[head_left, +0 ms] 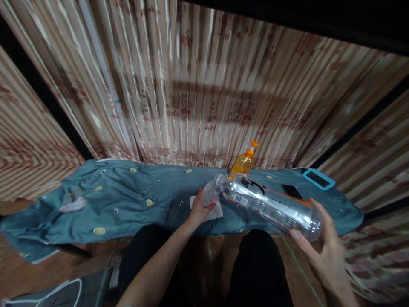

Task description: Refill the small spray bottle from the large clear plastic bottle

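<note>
A large clear bottle with a silver label point(271, 207) is tilted, its neck toward the left. My right hand point(326, 243) grips its base end. My left hand point(202, 208) is closed around a small clear bottle point(211, 191), whose mouth meets or nearly meets the large bottle's mouth. Whether they touch is too small to tell. Under my left hand a white cloth or tissue point(217, 211) lies on the blue-green cloth. Just behind the large bottle's neck stands an orange pump bottle point(243, 163).
A long table with a blue-green patterned cloth point(128, 192) spans the view. On it lie a crumpled clear plastic item point(73, 204) at left, a dark phone point(291, 191) and a blue-framed device point(318, 179) at right. Pleated curtains point(198, 85) hang behind.
</note>
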The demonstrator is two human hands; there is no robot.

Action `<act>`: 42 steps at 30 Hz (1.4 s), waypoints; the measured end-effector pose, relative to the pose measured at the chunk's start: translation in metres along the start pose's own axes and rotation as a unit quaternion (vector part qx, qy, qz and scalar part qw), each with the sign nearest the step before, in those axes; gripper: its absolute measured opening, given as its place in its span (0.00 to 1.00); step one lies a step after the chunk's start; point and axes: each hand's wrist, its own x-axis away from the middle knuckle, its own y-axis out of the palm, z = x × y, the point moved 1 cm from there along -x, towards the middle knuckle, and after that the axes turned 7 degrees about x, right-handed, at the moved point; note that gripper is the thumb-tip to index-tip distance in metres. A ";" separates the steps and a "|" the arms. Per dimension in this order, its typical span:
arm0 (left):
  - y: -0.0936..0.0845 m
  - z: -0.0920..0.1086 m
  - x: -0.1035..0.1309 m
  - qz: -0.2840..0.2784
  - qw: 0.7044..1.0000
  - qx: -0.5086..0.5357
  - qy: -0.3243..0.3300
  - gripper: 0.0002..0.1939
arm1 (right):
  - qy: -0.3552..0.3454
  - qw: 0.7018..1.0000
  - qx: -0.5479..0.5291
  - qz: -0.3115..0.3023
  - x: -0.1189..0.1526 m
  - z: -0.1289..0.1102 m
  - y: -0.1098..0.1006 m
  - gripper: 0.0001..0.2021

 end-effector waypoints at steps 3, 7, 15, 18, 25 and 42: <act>0.000 0.002 0.000 -0.001 1.000 0.000 -0.009 0.30 | -0.010 1.000 0.007 0.001 0.001 0.001 0.001 0.44; 0.001 0.002 0.000 0.000 1.000 -0.004 -0.014 0.29 | -0.017 1.000 0.018 0.003 0.003 0.004 0.003 0.44; 0.001 -0.002 -0.001 -0.002 1.000 0.015 -0.008 0.30 | -0.037 0.999 0.016 0.015 -0.001 0.005 0.004 0.43; 0.000 -0.002 0.000 -0.004 1.000 0.007 -0.012 0.30 | -0.034 0.999 0.019 0.015 -0.003 0.003 0.004 0.43; 0.000 0.001 0.001 0.001 1.000 0.003 -0.006 0.30 | -0.009 1.000 0.019 0.023 -0.006 -0.002 0.003 0.41; 0.000 0.000 0.000 0.000 1.000 0.000 -0.014 0.32 | 0.006 1.000 0.019 0.024 -0.009 -0.002 0.002 0.41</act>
